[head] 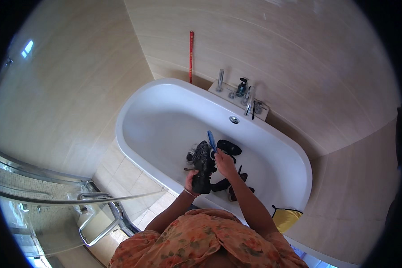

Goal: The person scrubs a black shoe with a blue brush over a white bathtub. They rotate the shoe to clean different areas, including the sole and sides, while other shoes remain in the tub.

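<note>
A black shoe (201,164) is held over the white bathtub (154,100), its sole turned partly up and wet or soapy-looking near the toe. My left hand (191,182) grips it around the heel end. In my right hand (225,164) is a blue brush (211,140) with pale bristles, held by its handle, its head close beside the shoe's toe. Several other shoes lie in the tub: a black shoe (229,147) beyond my right hand, dark shoes (234,193) below it, and a grey shoe (190,156) partly hidden behind the held one.
Chrome taps (249,102) and a pump bottle (242,87) stand on a ledge at the tub's far side. A red stick (191,57) leans against the wall. A yellow cloth (287,219) hangs over the near right rim. At left is a glass shower door with a metal handle (100,231).
</note>
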A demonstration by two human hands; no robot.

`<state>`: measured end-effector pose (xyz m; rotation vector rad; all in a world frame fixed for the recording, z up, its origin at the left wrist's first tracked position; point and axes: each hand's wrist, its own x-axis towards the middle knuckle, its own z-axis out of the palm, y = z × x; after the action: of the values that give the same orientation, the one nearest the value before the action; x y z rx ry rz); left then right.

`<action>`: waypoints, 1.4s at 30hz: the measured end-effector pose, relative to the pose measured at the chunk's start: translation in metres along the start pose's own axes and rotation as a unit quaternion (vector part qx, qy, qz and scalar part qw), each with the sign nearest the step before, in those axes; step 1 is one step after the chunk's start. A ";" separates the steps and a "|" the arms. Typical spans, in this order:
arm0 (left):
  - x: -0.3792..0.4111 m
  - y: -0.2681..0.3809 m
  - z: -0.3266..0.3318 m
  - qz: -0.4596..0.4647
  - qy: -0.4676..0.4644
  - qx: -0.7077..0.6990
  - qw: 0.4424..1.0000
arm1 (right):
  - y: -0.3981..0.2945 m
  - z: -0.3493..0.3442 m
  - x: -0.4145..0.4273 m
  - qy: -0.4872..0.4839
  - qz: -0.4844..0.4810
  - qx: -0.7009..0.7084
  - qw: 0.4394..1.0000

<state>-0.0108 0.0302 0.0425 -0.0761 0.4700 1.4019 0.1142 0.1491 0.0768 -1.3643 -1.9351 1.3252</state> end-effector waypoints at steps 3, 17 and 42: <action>-0.005 0.003 0.002 0.006 0.006 0.011 1.000 | 0.003 0.003 0.005 -0.037 0.027 0.008 0.999; 0.012 0.006 -0.021 -0.014 -0.010 -0.029 0.999 | -0.013 0.000 -0.071 0.021 0.002 -0.040 0.999; -0.003 0.001 0.003 -0.016 0.000 -0.004 1.000 | -0.010 -0.004 -0.018 -0.003 0.026 -0.034 0.999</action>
<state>-0.0109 0.0288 0.0464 -0.0903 0.4611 1.3721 0.1200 0.1345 0.0900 -1.4535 -1.9773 1.2984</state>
